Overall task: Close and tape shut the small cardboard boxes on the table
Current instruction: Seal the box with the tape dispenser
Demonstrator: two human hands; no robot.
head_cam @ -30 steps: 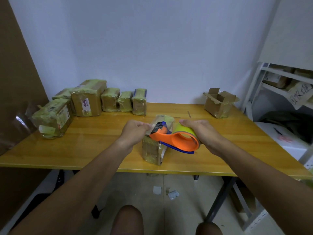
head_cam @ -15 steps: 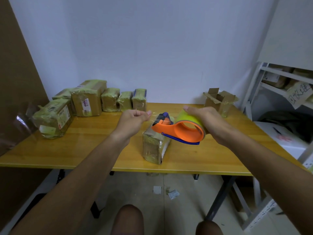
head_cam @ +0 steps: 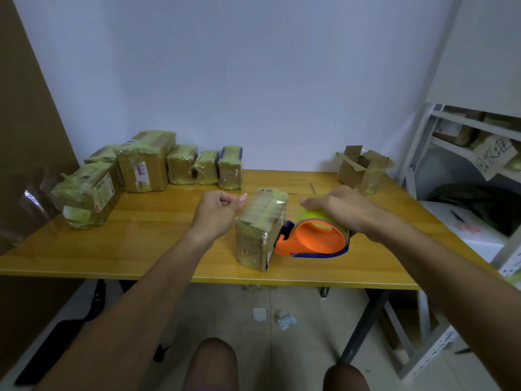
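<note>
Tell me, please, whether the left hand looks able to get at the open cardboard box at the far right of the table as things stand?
Probably not easily. The open box sits at the table's far right corner, beyond the right hand and tape dispenser; the left hand would have to cross over them and the wrapped box.

Right hand [head_cam: 342, 210] grips orange tape dispenser [head_cam: 313, 239] against taped box [head_cam: 260, 227] on desk [head_cam: 141, 244]; left hand [head_cam: 215, 210] curled beside box, thumb touching its top edge.

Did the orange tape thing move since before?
Yes. The orange tape dispenser came down from above the wrapped box and now sits beside its right side, low by the table, under the right hand.
</note>
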